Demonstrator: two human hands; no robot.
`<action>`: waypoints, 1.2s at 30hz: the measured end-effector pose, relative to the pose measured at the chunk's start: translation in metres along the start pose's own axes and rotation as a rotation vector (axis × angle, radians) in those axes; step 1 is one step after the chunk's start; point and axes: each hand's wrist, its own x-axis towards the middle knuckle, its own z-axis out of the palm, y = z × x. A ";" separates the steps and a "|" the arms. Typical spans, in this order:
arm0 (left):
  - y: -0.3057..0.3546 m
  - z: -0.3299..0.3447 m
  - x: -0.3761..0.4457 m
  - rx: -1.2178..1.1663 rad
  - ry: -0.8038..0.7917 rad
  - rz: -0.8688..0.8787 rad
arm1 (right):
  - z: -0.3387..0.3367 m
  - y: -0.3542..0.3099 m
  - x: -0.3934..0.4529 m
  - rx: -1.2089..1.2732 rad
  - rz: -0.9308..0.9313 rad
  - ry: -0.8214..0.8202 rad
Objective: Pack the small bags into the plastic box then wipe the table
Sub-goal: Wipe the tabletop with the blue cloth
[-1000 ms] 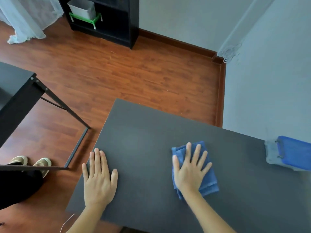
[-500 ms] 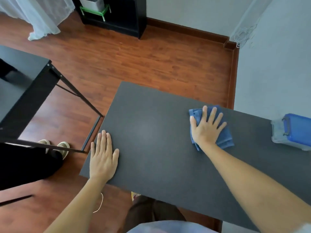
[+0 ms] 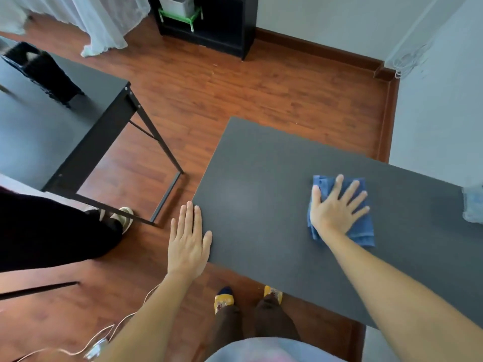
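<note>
My right hand point(image 3: 337, 207) lies flat, fingers spread, pressing a folded blue cloth point(image 3: 362, 232) onto the dark grey table point(image 3: 261, 184) toward its right side. My left hand point(image 3: 189, 239) rests flat and empty on the table's left front corner, partly overhanging the edge. The clear plastic box point(image 3: 473, 205) is only a blurred sliver at the right frame edge on the table; its blue lid and any bags inside are out of sight.
A second black table point(image 3: 52, 126) stands to the left with a dark basket point(image 3: 41, 71) on it. Another person's dark-clothed legs point(image 3: 52, 231) and sandals are beside it. A black shelf point(image 3: 209, 22) stands at the back wall. A white cable point(image 3: 99, 340) trails on the wooden floor.
My right hand slid the cloth away across the table, then to the right toward the box. My view swung left, so the box is nearly out of frame. My left hand stayed at the corner.
</note>
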 end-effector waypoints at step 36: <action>0.119 0.009 0.023 0.065 -0.058 0.322 | 0.018 0.083 -0.062 -0.093 -0.066 0.063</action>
